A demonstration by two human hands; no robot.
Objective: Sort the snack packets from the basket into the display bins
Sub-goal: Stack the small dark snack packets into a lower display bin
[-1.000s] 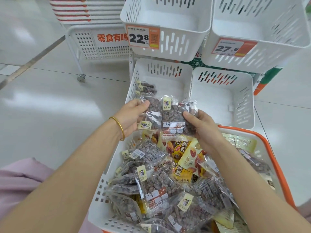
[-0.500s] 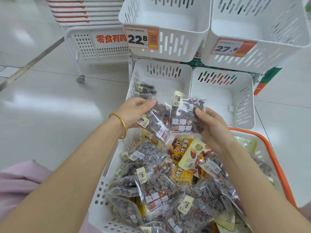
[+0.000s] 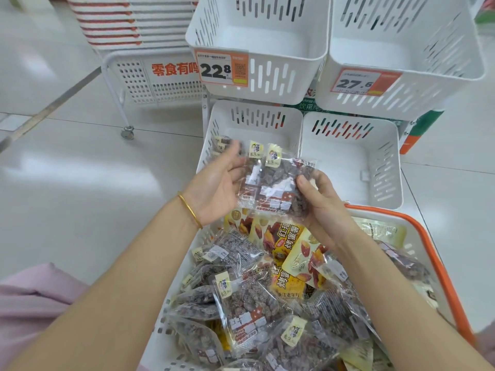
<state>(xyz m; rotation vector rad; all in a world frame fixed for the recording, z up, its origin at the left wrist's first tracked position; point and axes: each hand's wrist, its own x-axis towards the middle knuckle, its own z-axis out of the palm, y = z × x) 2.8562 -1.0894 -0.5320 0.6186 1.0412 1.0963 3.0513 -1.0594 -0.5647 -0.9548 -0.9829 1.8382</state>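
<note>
Two clear packets of dark dried fruit [image 3: 276,183] with yellow corner labels are pressed together between my hands, above the front edge of the lower left bin [image 3: 257,113]. My left hand [image 3: 214,188] grips their left side, its fingers behind them. My right hand [image 3: 324,210] pinches their right side, thumb on the front. The orange-rimmed white basket [image 3: 442,253] below holds several more clear packets [image 3: 249,301] and yellow sweet-potato packets [image 3: 284,236]. A few clear packets [image 3: 222,143] lie in the lower left bin, partly hidden by my left fingers.
The lower right bin [image 3: 348,162] has nothing in it. Above stand two upper bins, one tagged 22.8 [image 3: 267,84], the other 27.6 [image 3: 401,92]. A wheeled white rack [image 3: 150,81] and stacked baskets [image 3: 112,22] stand at back left on the pale floor.
My hands have brought the two packets together into one overlapped stack and lifted them a little toward the lower left bin. My left palm has turned to face right.
</note>
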